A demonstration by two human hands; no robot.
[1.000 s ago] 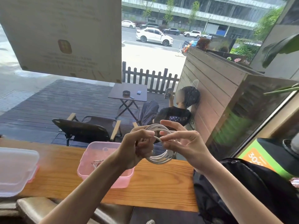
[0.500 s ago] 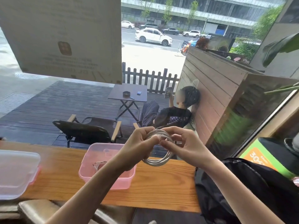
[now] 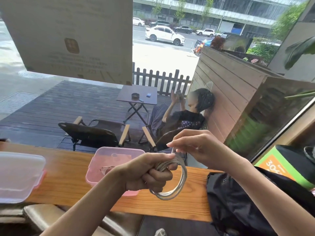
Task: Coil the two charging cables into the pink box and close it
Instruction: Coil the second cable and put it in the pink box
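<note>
My left hand (image 3: 150,172) is fisted around a white charging cable (image 3: 179,184) wound into a round coil, which hangs below the fist over the wooden counter. My right hand (image 3: 199,149) hovers just above and right of the coil, its fingertips pinching the cable's loose end at the top. The open pink box (image 3: 109,160) stands on the counter directly behind my left hand. A second coiled cable (image 3: 106,169) lies inside it. The box's clear lid with pink clips (image 3: 18,174) rests on the counter at far left.
The wooden counter (image 3: 68,178) runs along a window. A black backpack (image 3: 238,201) lies on its right end, close to my right forearm. A green and orange box (image 3: 279,166) sits beyond it. Brown seat cushions (image 3: 51,217) are below the counter.
Both hands have dropped lower and nearer the counter. My left hand shifted from pinching the coil's top to fisting around it; my right hand lifted off the coil to hold the loose end.
</note>
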